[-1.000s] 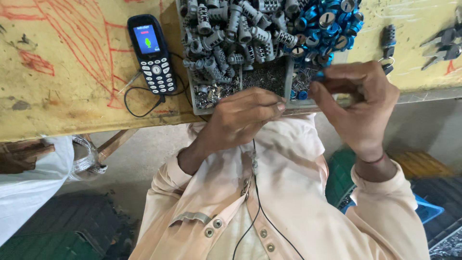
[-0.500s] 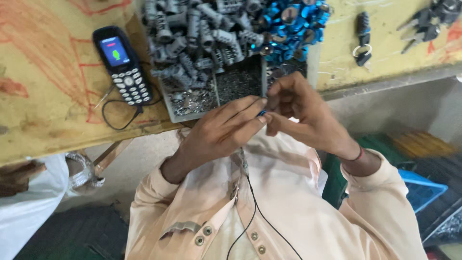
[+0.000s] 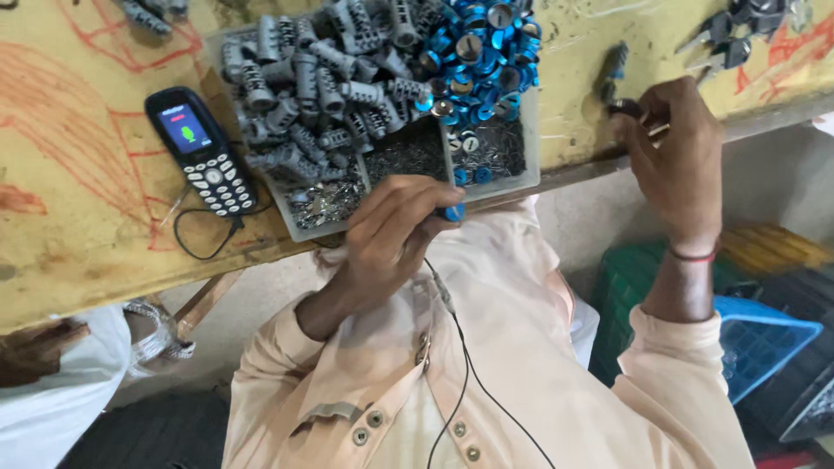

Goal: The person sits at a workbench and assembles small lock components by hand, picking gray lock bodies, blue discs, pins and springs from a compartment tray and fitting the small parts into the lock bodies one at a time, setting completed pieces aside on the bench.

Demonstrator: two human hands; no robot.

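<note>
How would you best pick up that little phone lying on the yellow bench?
Probably by its two long edges, coming straight down from above. The phone lies flat, screen up, on the bench, both sides free; a cable leaves its lower end, so avoid that end.

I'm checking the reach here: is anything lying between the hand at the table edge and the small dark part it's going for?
Nothing visible: the right hand already has its fingertips on the small dark metal part at the yellow table's edge.
</note>
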